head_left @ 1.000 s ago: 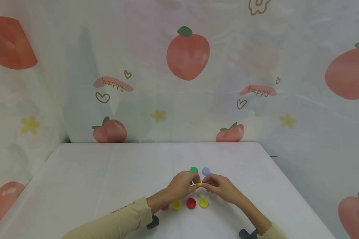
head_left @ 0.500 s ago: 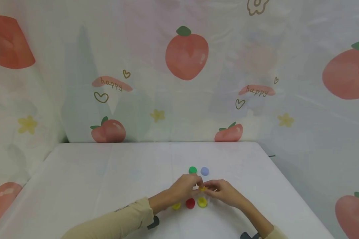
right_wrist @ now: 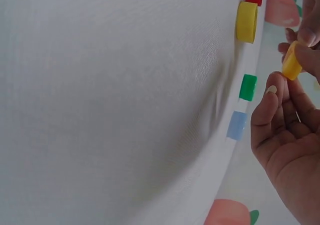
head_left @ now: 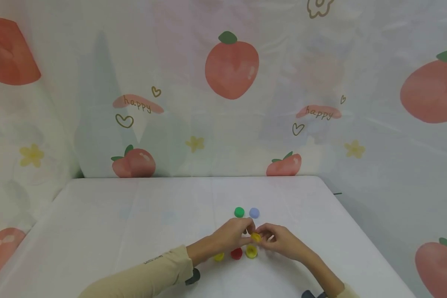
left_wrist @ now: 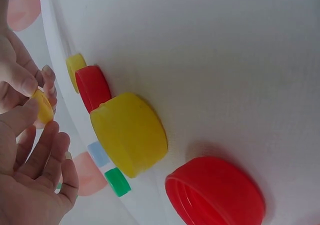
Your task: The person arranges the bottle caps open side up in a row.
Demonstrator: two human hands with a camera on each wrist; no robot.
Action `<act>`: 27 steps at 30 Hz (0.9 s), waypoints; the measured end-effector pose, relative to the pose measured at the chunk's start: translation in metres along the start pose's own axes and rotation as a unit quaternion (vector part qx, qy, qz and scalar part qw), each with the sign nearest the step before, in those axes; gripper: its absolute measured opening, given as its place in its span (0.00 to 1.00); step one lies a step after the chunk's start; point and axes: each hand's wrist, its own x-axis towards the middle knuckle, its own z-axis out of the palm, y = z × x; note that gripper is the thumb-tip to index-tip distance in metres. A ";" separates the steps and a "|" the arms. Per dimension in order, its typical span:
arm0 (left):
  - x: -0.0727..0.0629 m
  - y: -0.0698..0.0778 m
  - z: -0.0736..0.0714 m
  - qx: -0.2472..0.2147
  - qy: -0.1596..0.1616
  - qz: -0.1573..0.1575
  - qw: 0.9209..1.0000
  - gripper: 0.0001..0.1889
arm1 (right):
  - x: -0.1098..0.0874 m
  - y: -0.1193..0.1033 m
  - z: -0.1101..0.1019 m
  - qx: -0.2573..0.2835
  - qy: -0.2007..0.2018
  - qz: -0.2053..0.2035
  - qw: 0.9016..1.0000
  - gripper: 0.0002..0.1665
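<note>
Over the white table, my left hand [head_left: 229, 234] and right hand [head_left: 281, 240] meet at a small orange-yellow bottle cap [head_left: 255, 237]. In the left wrist view, the left thumb and fingertips pinch the cap [left_wrist: 44, 106] from below, and the right thumb lies at its upper edge. The right wrist view shows the cap [right_wrist: 291, 64] between the right thumb and fingers, with the left fingers at its top. Below the hands stand a yellow cap [head_left: 251, 251], a red cap [head_left: 236, 253] and another yellow cap [head_left: 219, 257], partly behind the left wrist.
Beyond the hands lie a green cap [head_left: 239, 212] and a light blue cap [head_left: 254, 212]. A second red cap [left_wrist: 217, 192] shows close up in the left wrist view; the left arm hides it from the head view. A peach-print curtain [head_left: 232, 124] hangs behind the table [head_left: 152, 207].
Both hands have come slightly toward the body and right with the held cap. Its face has turned more toward the head camera. The caps on the table stay put.
</note>
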 end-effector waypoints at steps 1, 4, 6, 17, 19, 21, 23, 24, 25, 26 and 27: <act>0.000 0.000 0.000 -0.004 -0.001 -0.002 1.000 0.12 | -0.001 0.000 0.000 -0.003 0.000 -0.001 1.000 0.16; 0.000 0.000 0.001 -0.010 -0.005 -0.007 1.000 0.12 | -0.003 -0.001 0.000 -0.012 -0.001 0.000 1.000 0.16; 0.000 0.000 0.002 -0.010 -0.008 -0.007 1.000 0.13 | -0.004 -0.001 0.000 -0.020 -0.001 0.002 1.000 0.17; 0.003 0.004 0.007 -0.010 -0.065 -0.021 0.998 0.14 | -0.008 0.002 -0.004 -0.051 -0.015 0.022 0.998 0.17; 0.003 0.005 0.008 -0.012 -0.079 -0.020 0.997 0.14 | -0.009 0.003 -0.003 -0.053 -0.023 0.032 0.998 0.16; 0.003 0.006 0.009 -0.010 -0.094 -0.019 0.995 0.14 | -0.010 0.004 -0.003 -0.054 -0.032 0.042 0.997 0.16; 0.004 0.007 0.010 -0.005 -0.108 -0.018 0.994 0.14 | -0.010 0.004 -0.002 -0.057 -0.040 0.049 0.996 0.16; 0.004 0.007 0.010 -0.003 -0.114 -0.018 0.993 0.14 | -0.011 0.004 -0.001 -0.058 -0.043 0.049 0.996 0.16; 0.004 0.007 0.010 0.000 -0.119 -0.018 0.993 0.14 | -0.011 0.004 -0.001 -0.058 -0.046 0.049 0.996 0.16; 0.005 0.007 0.011 0.004 -0.124 -0.018 0.992 0.14 | -0.011 0.004 -0.001 -0.058 -0.048 0.048 0.996 0.16; 0.005 0.007 0.011 0.008 -0.127 -0.017 0.992 0.14 | -0.012 0.004 0.000 -0.060 -0.048 0.046 0.996 0.16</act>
